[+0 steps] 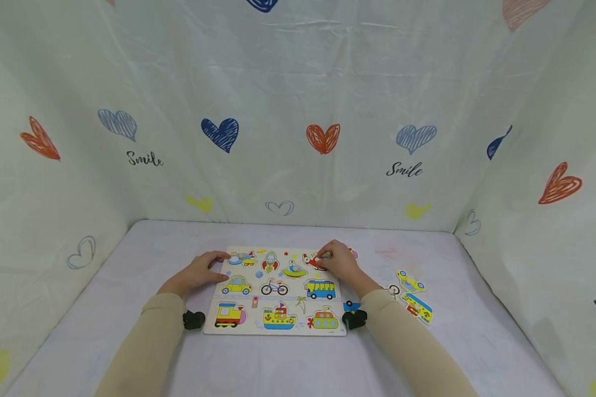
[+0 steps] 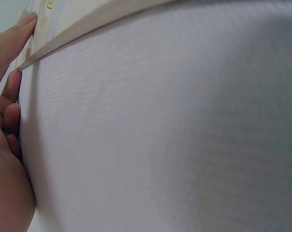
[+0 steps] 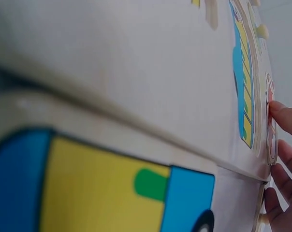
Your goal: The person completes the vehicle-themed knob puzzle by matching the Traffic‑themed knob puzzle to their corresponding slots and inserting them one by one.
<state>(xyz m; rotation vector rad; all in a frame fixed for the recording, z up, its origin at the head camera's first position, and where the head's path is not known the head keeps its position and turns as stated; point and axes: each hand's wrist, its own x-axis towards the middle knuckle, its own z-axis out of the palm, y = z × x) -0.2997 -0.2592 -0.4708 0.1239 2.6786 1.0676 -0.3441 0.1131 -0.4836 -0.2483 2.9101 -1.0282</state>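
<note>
A wooden puzzle board (image 1: 288, 298) with printed vehicles lies flat on the table. My left hand (image 1: 198, 273) rests at its left edge, thumb and forefinger spread along the upper left side near the airplane (image 1: 242, 259). In the left wrist view, a fingertip (image 2: 27, 19) lies on the board's top and other fingers sit beside its edge. My right hand (image 1: 341, 262) pinches the red helicopter piece (image 1: 310, 261) over the board's upper right corner. In the right wrist view, the helicopter piece (image 3: 270, 92) is between thumb and fingers, close against the board.
Right of the board lie a yellow car piece (image 1: 410, 282) and a yellow-and-blue piece (image 1: 419, 306), overlapping others. A blue-and-yellow piece (image 3: 107, 188) with a black wheel lies beside the board, close under my right wrist. A pink piece (image 1: 355, 254) shows behind my right hand.
</note>
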